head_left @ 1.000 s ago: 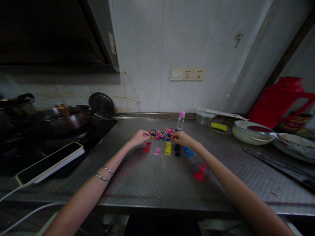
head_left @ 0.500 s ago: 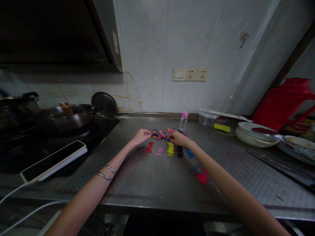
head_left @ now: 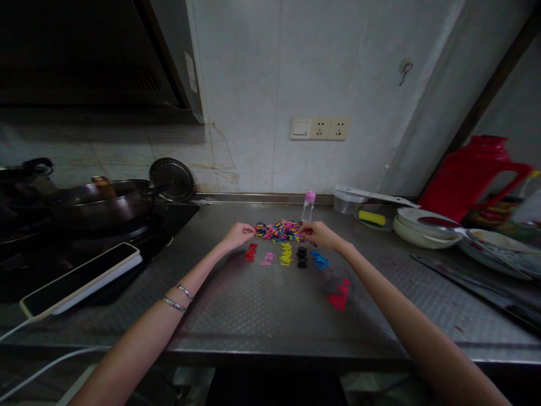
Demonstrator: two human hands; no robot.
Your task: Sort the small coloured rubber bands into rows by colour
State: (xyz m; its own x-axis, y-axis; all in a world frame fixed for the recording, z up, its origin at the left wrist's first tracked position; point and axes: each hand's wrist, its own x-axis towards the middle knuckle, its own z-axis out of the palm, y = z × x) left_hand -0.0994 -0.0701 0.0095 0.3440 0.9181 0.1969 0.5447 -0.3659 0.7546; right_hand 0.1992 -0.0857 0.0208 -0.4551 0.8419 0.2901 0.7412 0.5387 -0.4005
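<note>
A long heap of small multicoloured bands lies on the metal counter. My left hand is at the heap's left end, fingertips pinched together; anything between them is too small to make out. At the right end my right hand has its fingers closed, their contents hidden. In a row in front of the heap lie small groups: red bands, pink bands, yellow bands, black bands and blue bands. A clear bottle with a pink cap stands behind my right hand.
A red heart-marked clear bag lies inside my right forearm. A phone rests beside the stove, with a pan behind. Rightward are a plastic tub, yellow sponge, stacked bowls and a red jug.
My right hand has moved right along the heap to its right end, uncovering more bands. My left hand stays at the left end. The whole view has shifted slightly.
</note>
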